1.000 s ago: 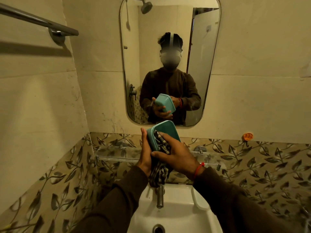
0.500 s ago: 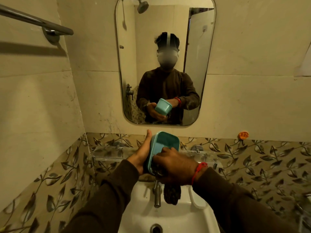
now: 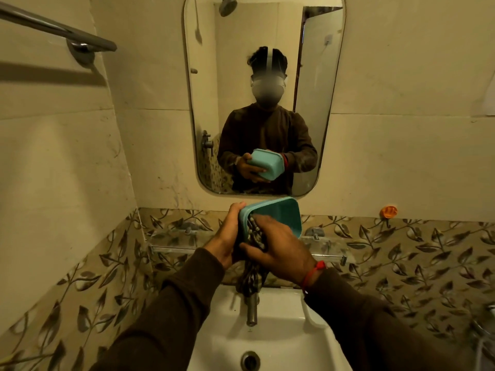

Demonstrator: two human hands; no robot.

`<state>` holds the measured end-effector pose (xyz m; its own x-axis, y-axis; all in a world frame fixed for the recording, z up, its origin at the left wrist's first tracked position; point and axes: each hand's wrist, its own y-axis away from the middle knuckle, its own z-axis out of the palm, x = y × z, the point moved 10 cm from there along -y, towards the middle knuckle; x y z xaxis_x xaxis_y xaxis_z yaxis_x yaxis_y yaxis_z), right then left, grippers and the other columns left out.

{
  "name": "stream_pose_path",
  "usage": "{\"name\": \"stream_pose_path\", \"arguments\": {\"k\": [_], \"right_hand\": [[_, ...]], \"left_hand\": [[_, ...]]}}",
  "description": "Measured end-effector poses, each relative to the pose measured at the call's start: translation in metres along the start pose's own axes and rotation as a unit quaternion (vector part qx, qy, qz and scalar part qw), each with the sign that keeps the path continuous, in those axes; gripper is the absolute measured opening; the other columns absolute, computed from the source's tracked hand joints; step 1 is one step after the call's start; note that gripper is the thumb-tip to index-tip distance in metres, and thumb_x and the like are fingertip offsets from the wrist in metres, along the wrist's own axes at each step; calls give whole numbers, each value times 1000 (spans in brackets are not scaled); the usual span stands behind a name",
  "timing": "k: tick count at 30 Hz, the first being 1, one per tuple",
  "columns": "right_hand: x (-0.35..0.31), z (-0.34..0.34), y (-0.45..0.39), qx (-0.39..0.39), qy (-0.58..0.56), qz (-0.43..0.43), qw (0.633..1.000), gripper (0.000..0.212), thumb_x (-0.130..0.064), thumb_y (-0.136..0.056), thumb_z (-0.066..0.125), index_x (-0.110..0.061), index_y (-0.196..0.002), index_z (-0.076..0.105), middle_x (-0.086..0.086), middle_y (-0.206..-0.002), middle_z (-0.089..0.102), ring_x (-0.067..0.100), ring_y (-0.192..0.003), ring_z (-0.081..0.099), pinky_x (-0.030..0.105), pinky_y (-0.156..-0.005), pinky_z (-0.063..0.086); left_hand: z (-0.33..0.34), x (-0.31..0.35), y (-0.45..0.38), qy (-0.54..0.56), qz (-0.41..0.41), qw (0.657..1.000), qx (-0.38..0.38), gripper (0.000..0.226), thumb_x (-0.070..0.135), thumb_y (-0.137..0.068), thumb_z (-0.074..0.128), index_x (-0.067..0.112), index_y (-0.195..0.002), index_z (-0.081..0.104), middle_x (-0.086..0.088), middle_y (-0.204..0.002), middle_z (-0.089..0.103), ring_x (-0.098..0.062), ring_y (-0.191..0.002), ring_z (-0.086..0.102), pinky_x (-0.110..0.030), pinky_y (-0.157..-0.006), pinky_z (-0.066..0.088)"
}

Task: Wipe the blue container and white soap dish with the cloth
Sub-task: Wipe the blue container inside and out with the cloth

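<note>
Your left hand (image 3: 227, 236) grips the tilted container (image 3: 278, 218) above the sink (image 3: 294, 341). Your right hand (image 3: 278, 250) pinches the cloth (image 3: 254, 236), pressing it inside.

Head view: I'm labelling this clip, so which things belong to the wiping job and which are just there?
In the job:
blue container, gripped by the left hand
checked cloth, pressed into it by the right hand

Just there:
mirror
tap
white basin
glass shelf
towel rail
orange hook

White sink (image 3: 278, 341), metal tap (image 3: 251, 309) — wall mirror (image 3: 321, 103) above
</note>
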<state>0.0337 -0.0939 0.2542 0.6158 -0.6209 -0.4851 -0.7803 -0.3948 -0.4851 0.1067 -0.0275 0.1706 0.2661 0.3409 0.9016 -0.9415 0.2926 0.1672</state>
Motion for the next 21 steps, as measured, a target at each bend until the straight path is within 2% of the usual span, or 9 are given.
{"name": "stream_pose_path", "arguments": {"k": [1, 3, 7, 10, 12, 14, 16, 19, 21], "right_hand": [[-1, 5, 2, -17, 22, -9, 1000, 56, -39, -85, 67, -18, -133, 48, 1, -123, 58, 14, -111, 53, 34, -99, 44], [-1, 12, 5, -42, 83, -24, 995, 59, -47, -85, 64, -21, -135, 45, -1, -128, 56, 15, -116, 50, 38, -103, 38], [1, 21, 6, -91, 165, -51, 981, 63, -55, -84, 60, -22, -135, 43, 0, -132, 55, 18, -119, 49, 40, -104, 35], [3, 22, 7, -103, 127, -52, 985, 57, -49, -84, 64, -19, -130, 47, 3, -124, 59, 19, -110, 56, 40, -98, 45], [5, 16, 5, -84, 64, -38, 994, 53, -41, -83, 68, -19, -127, 49, 2, -120, 59, 17, -106, 57, 36, -93, 50], [6, 4, 1, -32, 24, -24, 999, 50, -39, -84, 67, -21, -127, 52, 0, -119, 61, 11, -105, 56, 26, -92, 49], [4, -10, -2, 36, -23, -14, 999, 43, -37, -85, 68, -18, -123, 58, -3, -112, 65, 5, -100, 58, 17, -87, 48], [1, -21, -4, 100, -93, 6, 991, 33, -32, -86, 69, -16, -114, 62, -5, -102, 68, 3, -92, 62, 16, -79, 51], [1, -22, -5, 114, -131, 22, 985, 31, -30, -87, 68, -18, -114, 61, -6, -105, 67, 3, -95, 63, 20, -81, 53]], "left_hand": [[-4, 1, -1, -21, 0, 1000, 8, 64, 59, -93, 41, 7, -102, 77, -18, -89, 74, -27, -77, 72, -33, -66, 59], [-13, -1, -4, -49, -14, 998, 23, 57, 57, -91, 42, 11, -88, 76, -14, -78, 71, -25, -66, 69, -29, -57, 56], [-21, -11, -6, -85, -50, 995, 31, 52, 56, -86, 46, 16, -71, 75, -8, -67, 68, -23, -60, 65, -27, -57, 51], [-17, -14, -5, -92, -53, 994, 15, 60, 62, -90, 43, 13, -86, 78, -10, -76, 73, -25, -69, 69, -31, -63, 55], [-12, -14, -2, -77, -46, 996, 0, 82, 79, -90, 32, 13, -100, 80, -16, -94, 77, -31, -85, 75, -39, -70, 61], [-5, -7, -1, -53, -17, 998, -14, 99, 91, -79, 22, 15, -106, 80, -19, -110, 76, -34, -100, 74, -44, -75, 63], [-1, 2, -1, -37, 31, 999, -16, 104, 93, -73, 19, 16, -107, 79, -19, -113, 75, -33, -106, 72, -43, -78, 62], [5, 7, 1, 19, 107, 993, -37, 104, 91, -74, 31, 9, -127, 68, -23, -127, 68, -39, -121, 63, -52, -101, 52], [13, 4, 4, 76, 137, 984, -85, 96, 84, -77, 47, 7, -132, 64, -23, -133, 64, -37, -125, 60, -50, -99, 53]]}}
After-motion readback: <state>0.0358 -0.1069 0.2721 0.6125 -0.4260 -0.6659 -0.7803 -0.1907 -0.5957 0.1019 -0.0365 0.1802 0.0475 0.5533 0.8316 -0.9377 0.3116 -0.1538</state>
